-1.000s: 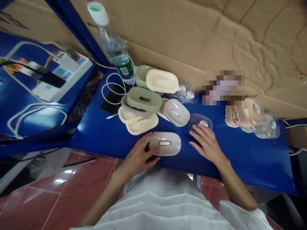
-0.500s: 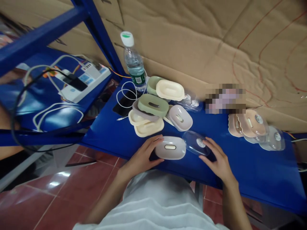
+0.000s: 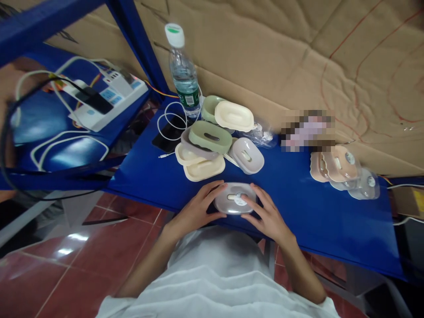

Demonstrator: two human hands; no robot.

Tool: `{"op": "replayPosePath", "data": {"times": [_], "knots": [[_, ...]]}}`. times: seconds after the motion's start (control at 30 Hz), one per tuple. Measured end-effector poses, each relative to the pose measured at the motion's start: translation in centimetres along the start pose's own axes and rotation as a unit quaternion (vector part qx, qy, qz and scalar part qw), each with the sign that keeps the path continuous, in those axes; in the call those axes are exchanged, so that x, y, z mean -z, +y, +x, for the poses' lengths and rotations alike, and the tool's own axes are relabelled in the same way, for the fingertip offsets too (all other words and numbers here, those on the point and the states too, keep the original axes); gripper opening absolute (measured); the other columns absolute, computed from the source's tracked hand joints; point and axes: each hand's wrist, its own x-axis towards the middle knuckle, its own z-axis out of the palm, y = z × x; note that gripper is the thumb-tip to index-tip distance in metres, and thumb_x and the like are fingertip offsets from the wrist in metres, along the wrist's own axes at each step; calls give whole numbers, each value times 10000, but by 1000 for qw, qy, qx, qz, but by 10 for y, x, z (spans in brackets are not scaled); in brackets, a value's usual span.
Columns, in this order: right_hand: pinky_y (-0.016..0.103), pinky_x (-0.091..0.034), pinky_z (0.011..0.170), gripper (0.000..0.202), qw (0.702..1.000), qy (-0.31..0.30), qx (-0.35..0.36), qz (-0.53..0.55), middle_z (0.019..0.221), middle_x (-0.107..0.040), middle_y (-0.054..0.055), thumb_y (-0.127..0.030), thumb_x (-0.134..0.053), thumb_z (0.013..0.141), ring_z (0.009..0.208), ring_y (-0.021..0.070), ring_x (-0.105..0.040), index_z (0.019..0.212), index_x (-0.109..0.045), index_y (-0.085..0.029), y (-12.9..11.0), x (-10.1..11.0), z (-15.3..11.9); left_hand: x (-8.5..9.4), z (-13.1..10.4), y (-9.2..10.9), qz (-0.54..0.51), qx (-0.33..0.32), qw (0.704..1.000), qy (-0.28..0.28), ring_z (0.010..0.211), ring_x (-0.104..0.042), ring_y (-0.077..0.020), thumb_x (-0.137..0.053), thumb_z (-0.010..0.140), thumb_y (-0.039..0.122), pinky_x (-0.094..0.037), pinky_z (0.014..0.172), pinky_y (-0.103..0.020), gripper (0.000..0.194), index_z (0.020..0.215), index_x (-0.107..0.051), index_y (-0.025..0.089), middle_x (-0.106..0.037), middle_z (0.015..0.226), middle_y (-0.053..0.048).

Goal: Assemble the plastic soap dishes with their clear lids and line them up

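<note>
Two hands are cupping a pale lilac box (image 3: 232, 204) with a clear lid (image 3: 239, 199) on it, at the near edge of the blue table (image 3: 318, 212). Left hand (image 3: 195, 211) fingers are curling against its left end; right hand (image 3: 266, 215) fingers are pressing its right side. Beyond the box, a pile of similar boxes (image 3: 212, 148) is lying, and behind that a water bottle (image 3: 183, 75) is standing against cardboard (image 3: 298, 53).

A water bottle (image 3: 183, 75) is stood at the bench's (image 3: 331, 221) back left corner, beside a phone (image 3: 167, 134) and white cable (image 3: 165, 121). Stacked soap boxes (image 3: 207, 145) are piled nearby. More boxes (image 3: 342, 170) are heaped towards the right edge.
</note>
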Motion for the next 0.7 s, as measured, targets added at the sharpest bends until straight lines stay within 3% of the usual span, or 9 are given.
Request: {"op": "replayPosePath", "data": {"times": [0.23, 0.37, 0.57, 0.7], "knots": [[556, -525, 1233, 690, 998, -45, -12, 48, 1676, -443, 127, -349, -733, 1027, 1556, 329, -486, 1656, -456, -407, 2, 18, 9, 3, -1, -1, 8, 2, 1000, -10, 1518, -536, -313, -872, 914, 337, -501, 1262, -516, 840, 1632, -444, 419, -493, 1633, -75], [516, -528, 1238, 685, 992, -51, -36, 111, 1719, -371, 104, -384, -772, 999, 1586, 322, -457, 1625, -496, -411, 11, 11, 11, 2, 1, -3, 16, 13, 1000, -9, 1507, -548, -314, -895, 889, 339, -515, 1250, -509, 861, 1625, -453, 411, -508, 1613, -73], [522, -529, 1237, 670, 994, 34, -64, 86, 1729, -397, 88, -327, -739, 1021, 1577, 323, -476, 1633, -488, -433, 2, -13, -11, -3, -2, -3, 18, -11, 1000, -10, 1606, -426, -324, -847, 938, 358, -458, 1296, -521, 913, 1686, -327, 423, -373, 1733, -93], [551, -567, 1184, 637, 983, 141, -110, 41, 1662, -494, 127, -370, -794, 978, 1509, 348, -552, 1574, -567, -372, 4, 7, -46, -1, -7, 0, 36, -31, 998, 34, 1559, -490, -315, -745, 1020, 402, -507, 1256, -522, 733, 1654, -376, 401, -441, 1673, -112]]}}
